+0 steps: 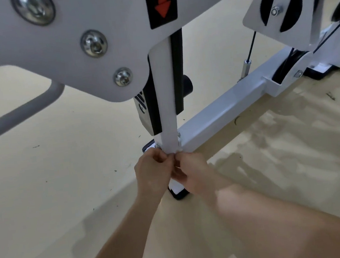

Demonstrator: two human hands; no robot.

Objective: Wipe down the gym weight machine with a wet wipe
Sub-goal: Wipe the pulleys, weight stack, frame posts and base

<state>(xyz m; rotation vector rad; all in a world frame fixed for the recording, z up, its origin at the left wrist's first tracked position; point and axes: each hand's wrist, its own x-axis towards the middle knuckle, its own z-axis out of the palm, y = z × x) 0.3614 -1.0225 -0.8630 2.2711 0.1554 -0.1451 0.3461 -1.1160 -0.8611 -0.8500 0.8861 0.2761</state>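
Curled fingers of the left hand and right hand meet at centre frame, pinching a mostly hidden white wet wipe at the foot of the white upright post of the weight machine. Its base beam runs toward the upper right.

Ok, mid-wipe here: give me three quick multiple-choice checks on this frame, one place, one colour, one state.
1. Where are the left hand and right hand?
A) on the cable
B) at the foot of the white upright post
C) on the plate bolts
2. The arrow on the black label is:
A) green
B) yellow
C) red
3. The hands' fingers are:
A) curled, meeting together
B) spread flat on the floor
C) hanging apart
Answers: B, both hands sit where the post meets the base bar; C, it is red, pointing down; A, curled fingertips meet at the post.
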